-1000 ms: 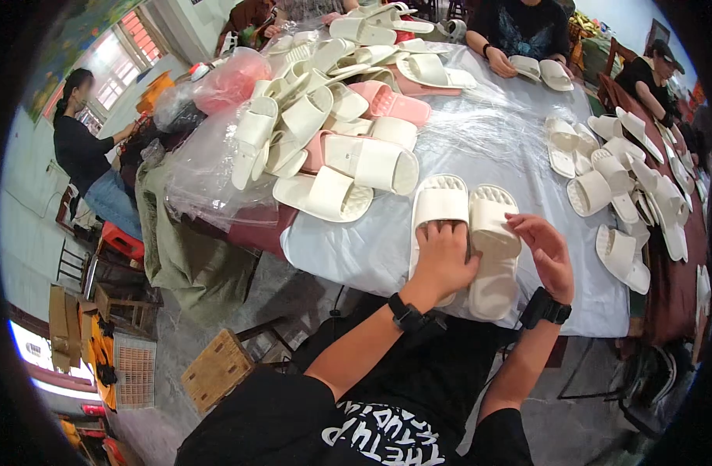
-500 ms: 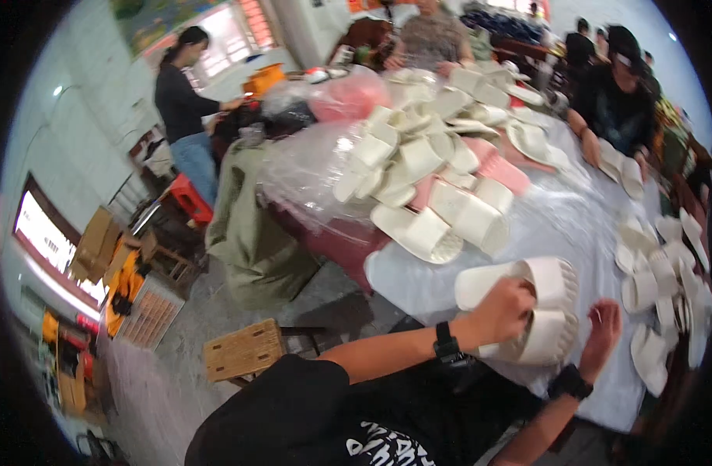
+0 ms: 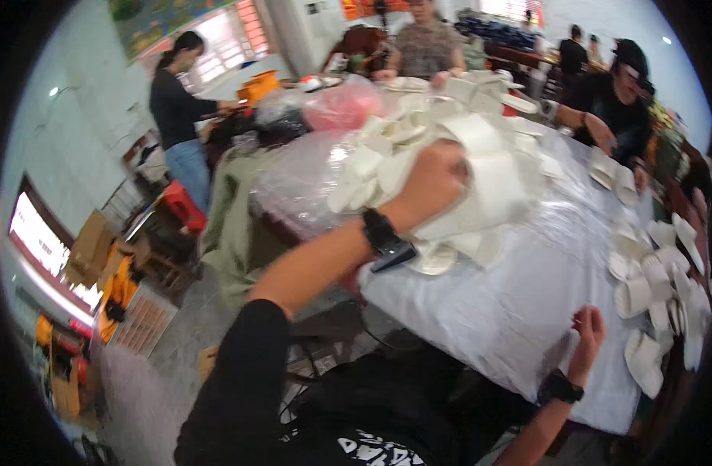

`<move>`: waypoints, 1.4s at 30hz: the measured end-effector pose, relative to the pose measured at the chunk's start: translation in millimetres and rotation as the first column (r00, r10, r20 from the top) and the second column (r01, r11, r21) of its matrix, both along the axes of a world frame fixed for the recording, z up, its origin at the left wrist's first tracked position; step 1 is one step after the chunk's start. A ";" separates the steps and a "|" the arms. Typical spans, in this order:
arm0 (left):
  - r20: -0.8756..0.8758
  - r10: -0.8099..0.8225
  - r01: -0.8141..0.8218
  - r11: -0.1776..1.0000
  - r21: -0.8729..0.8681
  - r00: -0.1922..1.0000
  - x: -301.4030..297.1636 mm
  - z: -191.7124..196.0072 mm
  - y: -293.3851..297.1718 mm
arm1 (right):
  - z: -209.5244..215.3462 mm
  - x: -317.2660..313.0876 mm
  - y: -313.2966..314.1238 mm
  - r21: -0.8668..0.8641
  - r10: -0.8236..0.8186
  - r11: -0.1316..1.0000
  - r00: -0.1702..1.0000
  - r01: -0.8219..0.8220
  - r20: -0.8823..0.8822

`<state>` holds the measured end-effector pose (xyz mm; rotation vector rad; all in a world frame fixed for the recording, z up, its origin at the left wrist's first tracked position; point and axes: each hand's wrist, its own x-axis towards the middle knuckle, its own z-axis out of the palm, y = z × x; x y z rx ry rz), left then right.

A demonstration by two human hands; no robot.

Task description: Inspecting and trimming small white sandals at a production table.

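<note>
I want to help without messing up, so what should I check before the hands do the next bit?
1. Left hand gripping the cream-white, broad-strapped slippers: ok, it looks closed on them.
2. Right hand free: ok, no slipper visible in it.
3. Held slippers matching: cannot tell, too blurred.
4. Held slippers clear of the big heap of cream-white slippers: cannot tell, they overlap in this view.
5. Heap tidy: not ok, its slippers lie at different angles.
6. Black-clad co-worker's hand away from the held slippers: ok, well apart to the right.
</note>
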<state>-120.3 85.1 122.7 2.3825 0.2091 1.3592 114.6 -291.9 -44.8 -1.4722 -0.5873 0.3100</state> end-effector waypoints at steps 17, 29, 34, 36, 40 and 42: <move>-0.540 0.614 -0.494 0.787 0.370 0.575 95.3 -14.2 286.5 | -5.4 -3.7 14.0 -0.097 0.045 0.994 0.998 -0.050 -0.051; -0.585 0.339 -0.360 0.929 0.084 0.737 56.3 -50.2 337.3 | 0.3 -8.3 14.4 -0.160 0.012 0.987 1.000 -0.017 -0.028; -0.271 0.352 -0.363 0.932 0.010 0.896 27.5 -39.4 315.3 | -3.2 -3.4 11.7 -0.165 0.020 0.986 0.996 -0.006 0.083; -0.194 0.316 -0.330 0.943 -0.048 0.929 30.3 -35.2 281.2 | -6.0 -2.9 13.7 -0.153 -0.004 0.988 1.000 0.008 0.031; -0.171 0.054 -0.104 0.948 -0.301 0.984 55.3 -43.3 148.2 | -11.5 -1.7 16.4 -0.091 -0.010 0.996 1.000 0.012 0.024; -0.200 -0.279 0.159 0.870 -0.467 0.939 66.9 -52.5 63.7 | -12.5 0.1 16.0 -0.058 -0.027 0.998 1.000 0.028 0.012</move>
